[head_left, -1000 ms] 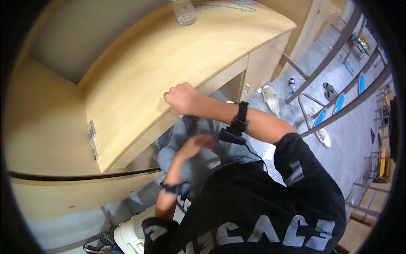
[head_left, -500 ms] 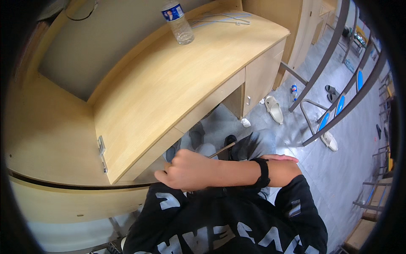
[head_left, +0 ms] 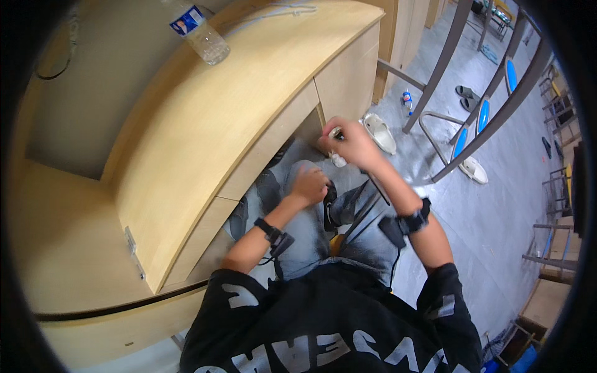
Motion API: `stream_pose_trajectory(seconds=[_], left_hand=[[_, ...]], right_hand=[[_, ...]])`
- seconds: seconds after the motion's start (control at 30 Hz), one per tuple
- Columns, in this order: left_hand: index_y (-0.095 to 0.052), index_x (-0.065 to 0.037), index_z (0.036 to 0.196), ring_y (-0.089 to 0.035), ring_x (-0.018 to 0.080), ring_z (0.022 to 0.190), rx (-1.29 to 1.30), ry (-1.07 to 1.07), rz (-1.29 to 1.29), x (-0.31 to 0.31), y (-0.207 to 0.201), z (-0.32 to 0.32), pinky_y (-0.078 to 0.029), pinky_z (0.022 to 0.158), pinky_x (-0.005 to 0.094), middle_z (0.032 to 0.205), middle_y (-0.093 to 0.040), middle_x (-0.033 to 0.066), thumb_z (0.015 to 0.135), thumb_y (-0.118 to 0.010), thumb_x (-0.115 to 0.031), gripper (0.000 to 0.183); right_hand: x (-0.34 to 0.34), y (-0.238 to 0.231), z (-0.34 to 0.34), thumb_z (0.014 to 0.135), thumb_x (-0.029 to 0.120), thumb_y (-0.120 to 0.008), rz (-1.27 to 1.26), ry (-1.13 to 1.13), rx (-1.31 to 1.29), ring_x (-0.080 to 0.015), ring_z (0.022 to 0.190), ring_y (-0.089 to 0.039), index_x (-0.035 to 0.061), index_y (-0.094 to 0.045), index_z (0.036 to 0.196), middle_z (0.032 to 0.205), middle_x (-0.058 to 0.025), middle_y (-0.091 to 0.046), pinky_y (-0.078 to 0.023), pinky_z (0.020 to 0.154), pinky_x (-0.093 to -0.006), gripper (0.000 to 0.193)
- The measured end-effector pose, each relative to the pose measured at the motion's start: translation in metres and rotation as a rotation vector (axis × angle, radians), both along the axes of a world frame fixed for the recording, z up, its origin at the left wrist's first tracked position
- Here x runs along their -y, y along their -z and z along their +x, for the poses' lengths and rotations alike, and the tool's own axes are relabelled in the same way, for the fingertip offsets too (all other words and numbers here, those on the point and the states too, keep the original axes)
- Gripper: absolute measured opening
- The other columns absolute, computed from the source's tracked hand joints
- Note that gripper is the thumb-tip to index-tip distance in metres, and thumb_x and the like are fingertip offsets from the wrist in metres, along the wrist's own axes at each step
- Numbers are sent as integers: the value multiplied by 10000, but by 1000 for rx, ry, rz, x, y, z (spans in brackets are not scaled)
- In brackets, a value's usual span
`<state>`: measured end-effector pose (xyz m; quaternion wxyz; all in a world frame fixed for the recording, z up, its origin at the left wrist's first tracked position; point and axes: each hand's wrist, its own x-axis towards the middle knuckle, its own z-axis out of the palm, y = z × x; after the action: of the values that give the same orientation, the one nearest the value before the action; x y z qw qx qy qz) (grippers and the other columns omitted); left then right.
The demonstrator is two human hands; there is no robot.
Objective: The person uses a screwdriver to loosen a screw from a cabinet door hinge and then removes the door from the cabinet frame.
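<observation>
My right hand (head_left: 353, 147), smeared by motion, is raised in front of the cabinet under the desk. Its fingers are curled round a thin dark rod (head_left: 380, 193), which sticks out past the heel of the hand along the forearm; its kind is unclear. A dark spot shows between thumb and fingers. My left hand (head_left: 310, 186) is closed, lower and to the left, above my jeans-covered knee (head_left: 298, 214). Whatever it may hold is hidden. Both wrists wear black straps with small dark devices (head_left: 278, 239).
The wooden desk (head_left: 205, 118) curves along the left and carries a plastic bottle (head_left: 211, 46) and wire hangers (head_left: 273, 13). A grey metal ladder (head_left: 491, 105) with blue treads stands at the right. White shoes (head_left: 380, 133), slippers (head_left: 467, 98) and a small bottle (head_left: 407, 99) lie on the floor.
My crossed arms have come apart. The right hand has swung from the left up to the right; the left hand has emerged at the centre. The view has shifted, moving the desk up and left.
</observation>
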<state>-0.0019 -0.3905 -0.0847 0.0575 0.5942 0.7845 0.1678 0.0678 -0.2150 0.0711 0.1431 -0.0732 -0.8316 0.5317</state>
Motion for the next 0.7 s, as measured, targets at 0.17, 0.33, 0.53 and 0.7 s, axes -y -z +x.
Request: stream_pose_trajectory(seconds=[0.17,0.33,0.53,0.7], left_hand=[[-613,-103,748,-508,250,1100,14,-66,86,13,17,-11,-218,1039,545,897,-612,39,696,-591,-151,75],[-613,-101,721,-520,251,1081,125,-122,-9,24,25,-42,-239,1043,506,860,-622,23,684,-602,-161,71],[-599,-115,690,-534,244,1050,177,-230,-28,40,22,-69,-244,1039,474,821,-617,5,672,-596,-80,39],[-587,-92,694,-534,270,1035,112,-179,-37,27,22,-78,-399,894,443,814,-612,20,671,-586,-71,31]], right_hand=[[-88,190,-55,741,121,-637,-240,214,515,-184,460,-580,-30,-548,1065,633,-135,-615,-453,406,-308,368],[-79,320,-113,718,140,-629,175,338,482,-358,686,-652,15,-334,1323,821,-238,-640,-523,643,-424,684],[-81,344,-136,733,120,-622,-276,392,476,-231,503,-598,59,-355,1323,691,-164,-610,-473,430,-354,650],[-118,316,-114,722,105,-603,-125,71,508,-235,473,-581,55,-389,1300,680,-147,-604,-478,443,-371,618]])
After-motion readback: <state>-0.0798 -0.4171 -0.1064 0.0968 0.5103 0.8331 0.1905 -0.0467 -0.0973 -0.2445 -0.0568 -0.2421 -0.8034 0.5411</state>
